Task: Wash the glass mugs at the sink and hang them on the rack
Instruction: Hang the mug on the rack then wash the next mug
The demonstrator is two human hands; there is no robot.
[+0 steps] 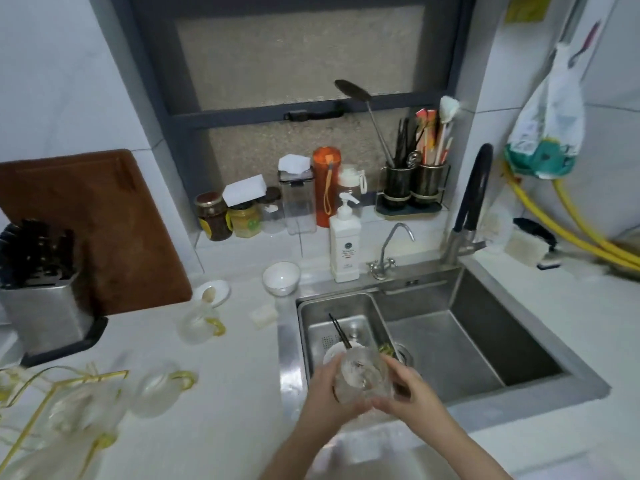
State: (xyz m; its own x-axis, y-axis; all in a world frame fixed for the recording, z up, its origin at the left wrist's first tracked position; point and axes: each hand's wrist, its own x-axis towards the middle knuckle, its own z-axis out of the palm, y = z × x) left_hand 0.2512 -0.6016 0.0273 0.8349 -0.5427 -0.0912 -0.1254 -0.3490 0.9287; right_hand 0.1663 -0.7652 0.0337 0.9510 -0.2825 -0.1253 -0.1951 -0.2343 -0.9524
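Held mug (362, 377): clear glass, between both hands above the near rim of the sink, at 6 o'clock in the view; its outline is blurred.
Left hand (327, 393): grip closed round the left side of the held mug, fingers (323, 372) curled on the glass.
Right hand (412, 393): grip closed on the right side of the same mug, fingers wrapped toward the base.
Sink (485, 341): steel, two basins; the large basin lies at 3 o'clock of the hands, the small basin at 12 o'clock of them.
Small basin contents: a white plate (334, 353) with dark chopsticks (339, 330) leaning across it.
Tap (472, 206): black hose spout, behind the large basin at 1 o'clock; a smaller curved tap (391, 247) stands just beside it to the left.
Soap bottle (344, 244): white pump bottle, behind the small basin.
Rack (45, 403): gold wire frame on the desk (225, 393) at 8 o'clock, with blurred glassware on it.
Other mugs: one (157, 393) with a yellow handle lying near the rack; one (199, 322) further back at 10 o'clock.
White bowl (280, 277): on the desk at 11 o'clock.
Knife block (41, 292): steel, at 9 o'clock, in front of a brown cutting board (104, 220).
Window ledge: jars (228, 216), an orange bottle (325, 185) and a utensil holder (412, 185).
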